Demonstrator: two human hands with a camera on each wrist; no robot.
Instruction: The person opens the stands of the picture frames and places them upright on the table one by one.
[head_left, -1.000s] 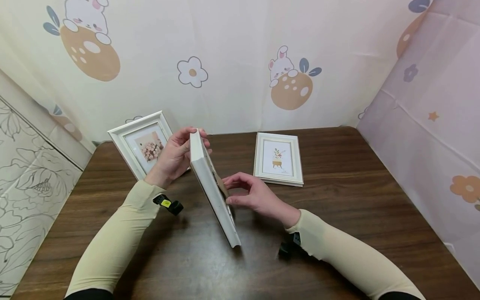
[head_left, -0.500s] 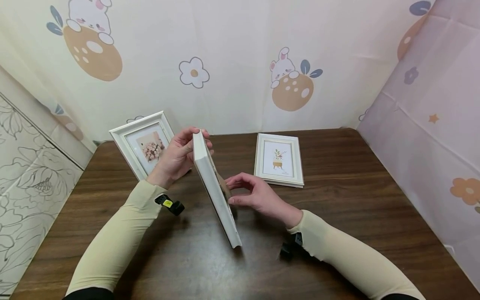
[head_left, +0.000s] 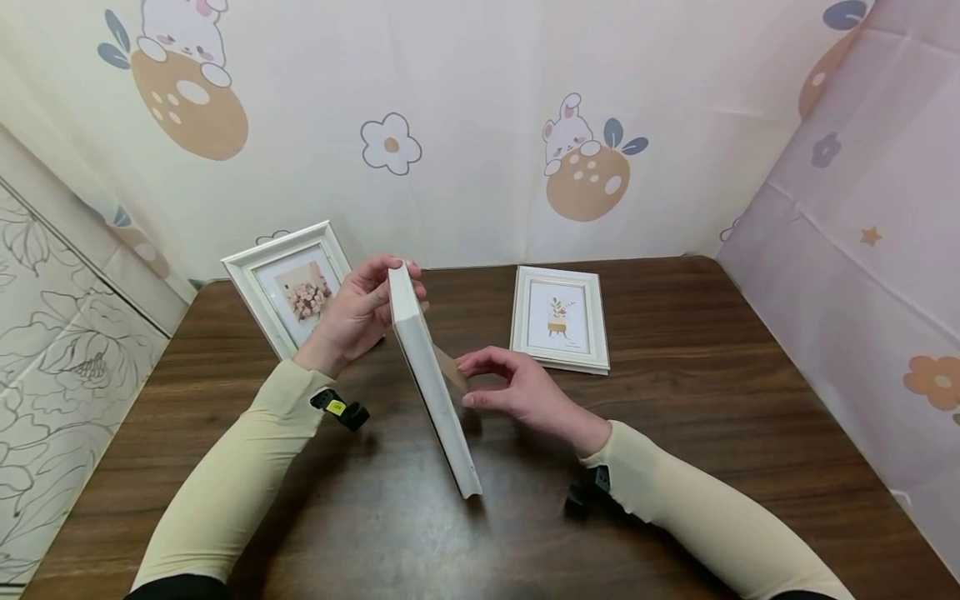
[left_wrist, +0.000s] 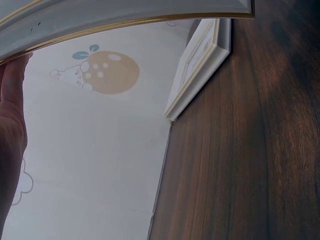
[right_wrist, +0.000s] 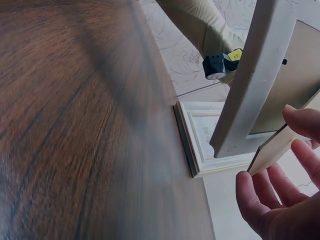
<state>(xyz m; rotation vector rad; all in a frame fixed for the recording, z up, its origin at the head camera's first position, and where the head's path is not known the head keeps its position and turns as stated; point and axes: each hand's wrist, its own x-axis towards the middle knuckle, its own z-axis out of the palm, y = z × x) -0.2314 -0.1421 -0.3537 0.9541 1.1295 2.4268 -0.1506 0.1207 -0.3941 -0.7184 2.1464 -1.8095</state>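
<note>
A white picture frame point(head_left: 431, 400) stands tilted on its edge at mid-table, seen almost side-on. My left hand point(head_left: 356, 310) grips its upper end, thumb on the near side and fingertips over the far side. On the back of this frame, a thin brown stand flap point(right_wrist: 275, 147) sticks out at an angle. My right hand point(head_left: 525, 390) pinches that flap between thumb and fingers, as the right wrist view shows. In the left wrist view, the gold-lined front edge of the held frame point(left_wrist: 135, 19) crosses the top, and its picture is hidden.
A white frame with a pink flower picture point(head_left: 305, 292) stands upright behind my left hand. Another white frame with a potted plant picture point(head_left: 557, 315) lies at the back right of the brown wooden table point(head_left: 712, 400). A printed curtain point(head_left: 465, 200) hangs behind the table.
The brown stand flap has swung further out from the back of the held frame, moving right with my right hand. My left hand keeps its grip in about the same place.
</note>
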